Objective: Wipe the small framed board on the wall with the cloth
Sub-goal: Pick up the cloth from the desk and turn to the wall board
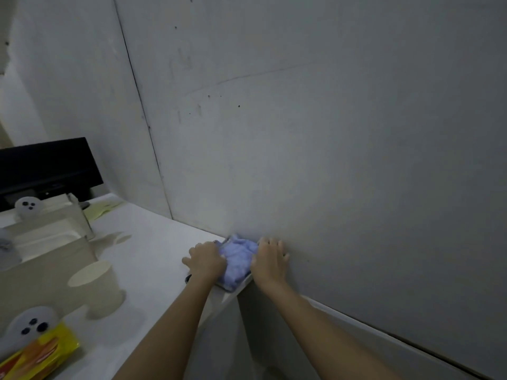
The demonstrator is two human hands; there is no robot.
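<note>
head | framed board (232,288) lies flat at the worktop (153,242) edge against the wall (329,160), only its rim showing | blue cloth (237,259) bunched on top of board | my left hand (205,260) left of board, fingers curled into cloth | my right hand (270,260) right of board, fingers spread loose on wall, gripping nothing

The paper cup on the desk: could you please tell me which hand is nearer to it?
Left. The left hand grips the blue cloth on its desk side, right of the paper cup; the right hand lies beyond the cloth, against the wall.
</note>
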